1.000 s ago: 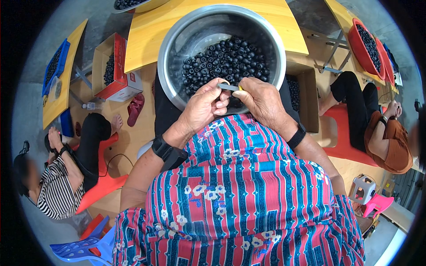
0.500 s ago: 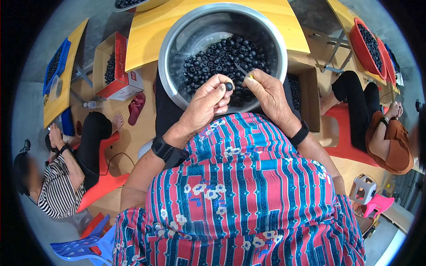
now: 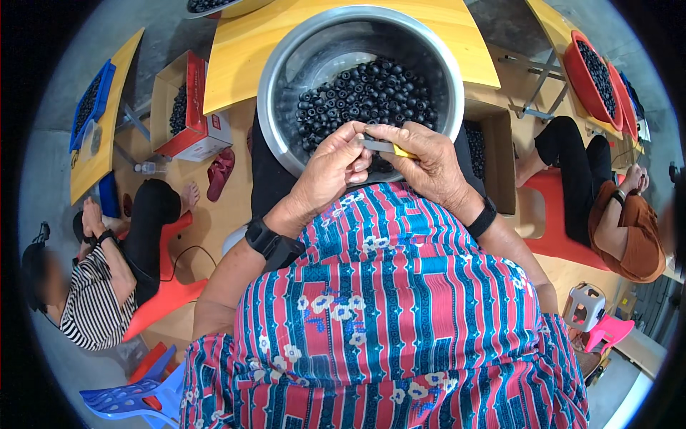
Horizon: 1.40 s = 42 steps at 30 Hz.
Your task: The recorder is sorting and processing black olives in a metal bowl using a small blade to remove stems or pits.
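Observation:
My left hand (image 3: 332,159) pinches a small black round piece between thumb and fingertips, now almost wholly hidden by them. In my right hand (image 3: 432,157) is a small knife (image 3: 376,145) with a yellow handle and a short flat blade. The blade lies across toward the left fingertips, and the right thumb reaches forward to touch or nearly touch the pinched piece. Both hands are close together over the near rim of a wide metal bowl (image 3: 271,93). Inside it lies a heap of black round pieces (image 3: 364,93), many with a ring-shaped end.
The bowl sits by a yellow table (image 3: 232,53). Cardboard boxes with more black pieces stand left (image 3: 161,118) and right (image 3: 500,157). Two people sit on red stools, one at far left (image 3: 100,286), one at far right (image 3: 607,229). A red slipper (image 3: 221,175) lies on the floor.
The knife has swung from pointing up and away to lying across at the left fingertips. My right hand has moved left, with its thumb stretched forward, covering the black piece.

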Motion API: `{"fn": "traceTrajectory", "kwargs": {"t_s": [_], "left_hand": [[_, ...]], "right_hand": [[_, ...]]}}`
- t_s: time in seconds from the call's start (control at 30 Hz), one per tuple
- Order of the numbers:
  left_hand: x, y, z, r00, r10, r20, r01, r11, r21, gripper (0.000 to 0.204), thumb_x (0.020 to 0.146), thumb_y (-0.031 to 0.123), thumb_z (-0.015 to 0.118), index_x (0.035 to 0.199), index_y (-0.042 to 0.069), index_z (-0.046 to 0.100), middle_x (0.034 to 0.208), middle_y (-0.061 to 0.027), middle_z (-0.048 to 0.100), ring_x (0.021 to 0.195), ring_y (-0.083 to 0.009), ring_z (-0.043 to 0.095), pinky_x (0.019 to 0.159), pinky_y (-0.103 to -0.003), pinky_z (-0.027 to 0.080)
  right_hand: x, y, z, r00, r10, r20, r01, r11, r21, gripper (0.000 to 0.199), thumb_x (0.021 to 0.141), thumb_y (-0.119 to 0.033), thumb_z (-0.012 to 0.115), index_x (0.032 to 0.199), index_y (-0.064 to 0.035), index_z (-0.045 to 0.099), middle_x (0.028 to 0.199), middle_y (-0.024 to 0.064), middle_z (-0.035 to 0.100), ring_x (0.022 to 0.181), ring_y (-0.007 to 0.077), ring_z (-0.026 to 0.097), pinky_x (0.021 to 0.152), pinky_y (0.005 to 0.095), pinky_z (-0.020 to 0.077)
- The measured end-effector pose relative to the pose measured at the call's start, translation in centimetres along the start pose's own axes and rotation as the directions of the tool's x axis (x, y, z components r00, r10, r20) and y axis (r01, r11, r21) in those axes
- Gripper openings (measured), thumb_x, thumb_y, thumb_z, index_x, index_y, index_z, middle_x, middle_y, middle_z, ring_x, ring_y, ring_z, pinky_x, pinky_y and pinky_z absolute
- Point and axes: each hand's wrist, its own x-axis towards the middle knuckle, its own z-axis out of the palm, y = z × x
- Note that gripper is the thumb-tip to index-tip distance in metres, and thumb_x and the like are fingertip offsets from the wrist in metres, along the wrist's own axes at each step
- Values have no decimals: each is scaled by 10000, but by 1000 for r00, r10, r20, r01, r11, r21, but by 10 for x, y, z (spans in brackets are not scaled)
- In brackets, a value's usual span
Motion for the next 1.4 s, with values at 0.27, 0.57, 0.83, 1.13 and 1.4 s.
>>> {"fn": "traceTrajectory", "kwargs": {"t_s": [0.27, 0.57, 0.83, 1.13, 1.4], "left_hand": [[0, -2, -3, 999, -21, -48, 11, 980, -198, 157, 1020, 186, 478, 1127, 82, 527, 908, -4, 488, 741, -65, 429, 595, -197, 358], [-4, 21, -9, 996, 43, -82, -53, 990, -128, 260, 1021, 327, 504, 1122, 90, 534, 1009, -47, 542, 792, -93, 470, 591, -189, 392], [5, 24, -8, 975, 211, 72, -132, 285, 950, 158, 935, 92, 582, 1043, 38, 684, 842, -51, 628, 777, -162, 611, 691, -294, 494], [13, 19, -9, 986, 96, 138, -113, -233, 966, 214, 797, 99, 684, 1009, 92, 710, 889, -121, 605, 872, -319, 628, 793, -401, 510], [14, 18, -15, 972, 183, 147, -124, -133, 983, 185, 814, 89, 682, 994, 47, 693, 896, -105, 645, 859, -277, 640, 782, -379, 512]], "right_hand": [[0, -1, 2, 999, -47, -14, 45, 990, -135, 429, 809, -81, 684, 1217, -210, 680, 730, 87, 570, 653, 253, 599, 583, 361, 484], [-4, 8, -1, 912, 186, -365, -113, 970, 213, 274, 859, -15, 684, 1132, -25, 681, 1106, 106, 708, 1004, 156, 659, 900, 278, 503], [-3, 8, -5, 915, 274, -297, -204, 948, 246, 253, 889, -14, 654, 1141, 2, 669, 1110, 90, 703, 1010, 124, 636, 899, 258, 489], [-4, 7, -2, 915, 285, -286, -208, 939, 272, 245, 886, -12, 658, 1130, 3, 671, 1102, 90, 713, 1026, 132, 640, 922, 272, 492], [-4, 5, -4, 922, 300, -244, -236, 936, 260, 262, 869, 0, 665, 1131, 16, 668, 1111, 106, 712, 1044, 145, 647, 948, 286, 489]]}}
